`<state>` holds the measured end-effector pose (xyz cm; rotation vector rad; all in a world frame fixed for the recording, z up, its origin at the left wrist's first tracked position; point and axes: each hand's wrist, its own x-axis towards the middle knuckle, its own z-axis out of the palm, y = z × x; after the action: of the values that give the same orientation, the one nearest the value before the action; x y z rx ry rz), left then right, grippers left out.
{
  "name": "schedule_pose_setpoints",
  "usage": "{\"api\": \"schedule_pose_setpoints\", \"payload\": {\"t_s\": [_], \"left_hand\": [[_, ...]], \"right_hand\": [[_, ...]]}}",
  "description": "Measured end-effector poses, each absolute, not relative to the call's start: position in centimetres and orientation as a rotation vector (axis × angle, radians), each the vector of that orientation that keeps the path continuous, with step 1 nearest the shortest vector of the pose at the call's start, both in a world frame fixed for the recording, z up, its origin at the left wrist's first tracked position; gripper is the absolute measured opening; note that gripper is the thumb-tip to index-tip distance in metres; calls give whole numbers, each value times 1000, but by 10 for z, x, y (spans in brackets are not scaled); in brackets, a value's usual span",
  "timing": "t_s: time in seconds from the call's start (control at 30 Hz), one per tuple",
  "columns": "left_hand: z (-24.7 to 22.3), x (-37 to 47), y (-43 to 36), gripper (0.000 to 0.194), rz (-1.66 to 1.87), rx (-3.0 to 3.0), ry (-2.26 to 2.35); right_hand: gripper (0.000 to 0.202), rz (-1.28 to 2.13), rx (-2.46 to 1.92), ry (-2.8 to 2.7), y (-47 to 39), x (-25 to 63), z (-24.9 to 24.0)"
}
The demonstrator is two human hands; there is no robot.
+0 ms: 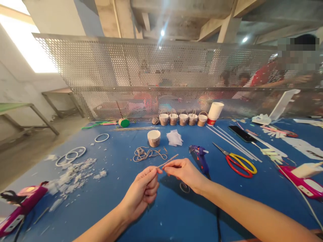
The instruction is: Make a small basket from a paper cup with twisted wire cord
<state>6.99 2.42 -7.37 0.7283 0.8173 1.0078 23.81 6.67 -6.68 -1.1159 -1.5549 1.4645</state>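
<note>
Pinching a thin twine strand over the blue surface, near the loose cord, with left hand curled, thumb uppermost, right hand angled in palm-down, both hands' fingers closed on it now!

over the flat blue surface, the left hand and right hand pinch a thin brownish cord; a purple plastic glue gun lies near the right hand.

Blue counter, brownish cord, purplish-blue glue gun, magenta power strips, scissors (handled in red and yellow)
</note>
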Motion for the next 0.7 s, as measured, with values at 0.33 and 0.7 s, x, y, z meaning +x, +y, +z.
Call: {"api": "schedule_pose_setpoints", "payload": {"t_s": [0.33,0.7], "left_hand": [[-70,68,23,33,823,993,1004],[-76,73,25,32,1102,752,954]], "right_hand": [[10,1578,-1053,-2161,113,248,-17],[22,340,-986,-2350,57,237,-46]]}}
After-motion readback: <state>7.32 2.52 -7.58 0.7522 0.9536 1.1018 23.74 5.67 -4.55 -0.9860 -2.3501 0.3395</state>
